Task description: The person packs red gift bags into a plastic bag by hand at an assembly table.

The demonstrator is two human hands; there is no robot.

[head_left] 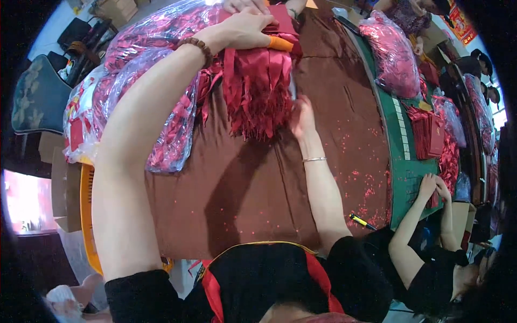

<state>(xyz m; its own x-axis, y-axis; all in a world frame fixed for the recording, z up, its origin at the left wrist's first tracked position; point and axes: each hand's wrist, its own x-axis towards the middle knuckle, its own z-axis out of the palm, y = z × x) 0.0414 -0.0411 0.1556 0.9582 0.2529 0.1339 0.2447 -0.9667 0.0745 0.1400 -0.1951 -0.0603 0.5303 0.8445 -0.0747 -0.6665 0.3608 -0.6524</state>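
Observation:
A thick bundle of red ribbons lies at the far middle of the table, its loose ends fanned toward me. My left hand, with a brown bead bracelet at the wrist, reaches across and grips the bundle's far end. An orange cover shows at the thumb of that hand. Flat red pieces are stacked just beyond it. My right hand, wearing a thin bangle, is beside the right edge of the ribbon ends, fingers stretched out. Whether it touches them is unclear.
Another person's hand is at the far edge. Clear bags of red pieces crowd the left. Red specks and a yellow-black pen lie on the brown cloth. To the right, a co-worker's hands rest over a green table.

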